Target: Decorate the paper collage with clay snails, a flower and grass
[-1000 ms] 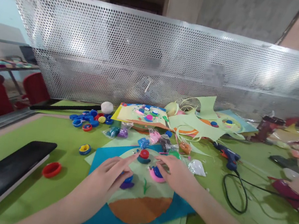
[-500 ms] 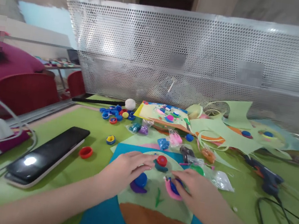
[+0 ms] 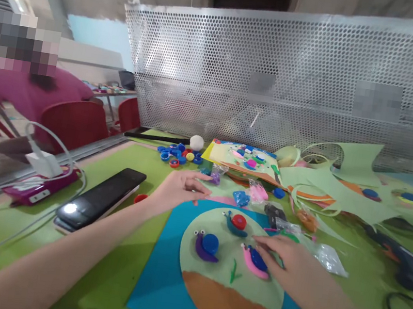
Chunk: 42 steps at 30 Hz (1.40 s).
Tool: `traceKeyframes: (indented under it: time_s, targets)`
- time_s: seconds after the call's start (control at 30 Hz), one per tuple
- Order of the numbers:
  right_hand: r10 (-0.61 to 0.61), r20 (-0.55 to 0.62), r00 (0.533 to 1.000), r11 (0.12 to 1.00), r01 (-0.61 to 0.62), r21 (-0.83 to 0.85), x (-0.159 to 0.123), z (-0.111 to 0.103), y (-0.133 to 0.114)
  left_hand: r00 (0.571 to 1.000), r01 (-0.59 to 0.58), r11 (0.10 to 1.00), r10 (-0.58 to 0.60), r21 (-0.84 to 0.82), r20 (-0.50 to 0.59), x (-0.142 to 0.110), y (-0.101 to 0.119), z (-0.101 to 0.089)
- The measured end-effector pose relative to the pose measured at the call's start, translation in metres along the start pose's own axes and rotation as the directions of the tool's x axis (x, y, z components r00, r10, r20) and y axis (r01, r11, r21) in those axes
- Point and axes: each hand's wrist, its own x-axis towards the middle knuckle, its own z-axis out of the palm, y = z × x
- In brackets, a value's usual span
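My left hand [image 3: 180, 190] hovers over the upper left edge of a blue sheet [image 3: 153, 277], fingers loosely bent and apart, nothing visible in them. On the sheet lies a pale green paper circle [image 3: 207, 274] with a brown lower part [image 3: 227, 304]. Three clay snails with bottle-cap shells sit on it: a purple one [image 3: 205, 248], a teal one with a red cap [image 3: 237, 223] and a pink one [image 3: 257, 264]. My right hand [image 3: 282, 255] rests beside the pink snail, fingers stretched out near its blue cap. A small green clay plant [image 3: 234, 273] lies below.
Bagged clay, such as a blue pack [image 3: 241, 198], lies behind the sheet, with bottle caps [image 3: 173, 153] further left. A phone [image 3: 103, 198] and a power strip [image 3: 42, 188] are on the left. A glue gun [image 3: 401, 258] with its cord lies right. A person [image 3: 40, 91] sits beyond.
My left hand has lifted away from the teal snail, back and left past the sheet's edge. My right hand stays by the pink snail. The view has swung left, bringing the seated person into sight.
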Motion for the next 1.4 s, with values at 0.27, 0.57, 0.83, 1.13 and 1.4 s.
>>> traceKeyframes:
  time_s: [0.27, 0.57, 0.83, 1.13, 1.4]
  targets:
    - [-0.013, -0.027, 1.000, 0.999, 0.014, 0.028, 0.001, 0.001, 0.006, 0.996, 0.019, 0.999, -0.016, 0.029, -0.091, 0.000, 0.003, -0.004]
    - [-0.077, -0.077, 0.994, 0.996, 0.080, 0.035, 0.000, 0.002, 0.007, 0.995, 0.031, 0.988, -0.015, 0.149, -0.104, -0.008, 0.015, 0.002]
    - [-0.068, -0.082, 0.994, 0.998, 0.066, -0.019, -0.002, -0.004, -0.004, 0.992, -0.128, 0.945, 0.116, 0.302, 0.058, -0.028, 0.027, 0.032]
    - [-0.091, -0.079, 0.993, 0.995, 0.086, -0.058, 0.001, -0.004, -0.003, 0.919, -0.393, 0.827, 0.371, 0.402, 0.135, -0.043, 0.016, 0.062]
    - [-0.154, -0.070, 0.986, 0.982, 0.144, -0.122, 0.000, -0.004, -0.003, 0.851, -0.514, 0.656, 0.470, 0.553, 0.234, -0.043, 0.008, 0.076]
